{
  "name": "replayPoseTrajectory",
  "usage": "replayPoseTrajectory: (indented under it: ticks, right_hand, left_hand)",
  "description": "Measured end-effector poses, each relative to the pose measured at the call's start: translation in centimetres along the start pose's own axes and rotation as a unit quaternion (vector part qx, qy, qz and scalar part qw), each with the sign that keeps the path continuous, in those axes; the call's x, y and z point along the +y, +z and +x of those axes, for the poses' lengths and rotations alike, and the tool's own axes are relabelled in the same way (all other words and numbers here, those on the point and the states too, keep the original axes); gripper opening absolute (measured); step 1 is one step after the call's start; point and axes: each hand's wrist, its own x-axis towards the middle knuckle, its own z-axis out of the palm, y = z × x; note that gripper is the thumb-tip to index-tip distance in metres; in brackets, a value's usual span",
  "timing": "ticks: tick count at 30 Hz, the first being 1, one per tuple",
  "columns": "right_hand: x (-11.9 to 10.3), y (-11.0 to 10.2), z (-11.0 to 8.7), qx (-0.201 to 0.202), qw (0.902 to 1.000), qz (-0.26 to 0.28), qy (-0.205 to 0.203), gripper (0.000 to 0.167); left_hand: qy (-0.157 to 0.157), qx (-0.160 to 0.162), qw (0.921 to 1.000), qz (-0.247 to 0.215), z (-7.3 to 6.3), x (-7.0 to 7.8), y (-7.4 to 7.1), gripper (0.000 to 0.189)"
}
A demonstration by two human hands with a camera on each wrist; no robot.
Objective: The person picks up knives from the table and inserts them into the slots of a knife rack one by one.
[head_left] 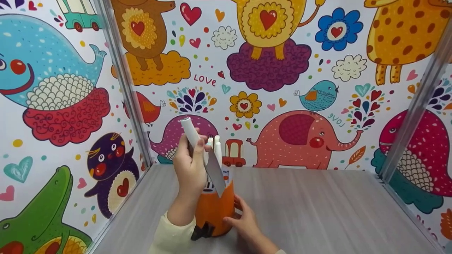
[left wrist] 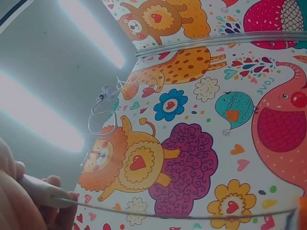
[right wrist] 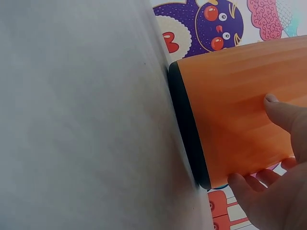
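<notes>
In the head view my left hand (head_left: 190,162) grips a kitchen knife by its white handle (head_left: 190,130). The broad blade (head_left: 216,174) slants down, its tip overlapping the jagged rim of an orange knife holder (head_left: 215,211). White handles (head_left: 218,151) of other utensils rise from the holder beside the blade. My right hand (head_left: 245,218) holds the holder's right side low down, thumb at the front and fingers behind. In the right wrist view that thumb (right wrist: 280,112) lies against the orange wall, above a dark base. The left wrist view catches the knife handle (left wrist: 45,194) in my fingers and the blade nearly edge-on.
A grey wood-grain table (head_left: 300,208) carries the holder. Cartoon-printed panels (head_left: 282,95) enclose it at the back and sides, with metal corner posts (head_left: 123,81) between them. A black piece (head_left: 203,231) shows at the holder's lower left.
</notes>
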Motion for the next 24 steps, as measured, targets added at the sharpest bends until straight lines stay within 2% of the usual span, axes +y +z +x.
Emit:
replayPoseTrajectory:
  ticks: [3, 6, 12, 18, 24]
  right_hand:
    - [0.0, 0.0, 0.0, 0.001, 1.0, 0.003, 0.006, 0.096]
    - [0.1, -0.1, 0.1, 0.001, 1.0, 0.001, 0.005, 0.095]
    - [0.1, -0.2, -0.1, 0.004, 0.9999, 0.002, 0.011, 0.096]
    - [0.1, 0.0, -0.1, 0.005, 1.0, 0.005, 0.003, 0.093]
    - [-0.2, 0.2, -0.1, 0.01, 0.9998, 0.008, 0.017, 0.092]
  left_hand:
    - [0.021, 0.012, 0.9995, 0.019, 0.4, 0.4, -0.1, 0.033]
    - [0.031, 0.007, 0.9989, 0.033, 0.9, 0.2, 0.1, 0.031]
    - [0.011, -0.03, 0.9974, 0.065, 1.8, -1.0, 1.0, 0.027]
    - [0.005, -0.034, 0.9944, 0.1, 2.3, -0.7, 1.3, 0.029]
    - [-0.014, -0.046, 0.9924, 0.113, 2.5, -0.7, 1.4, 0.03]
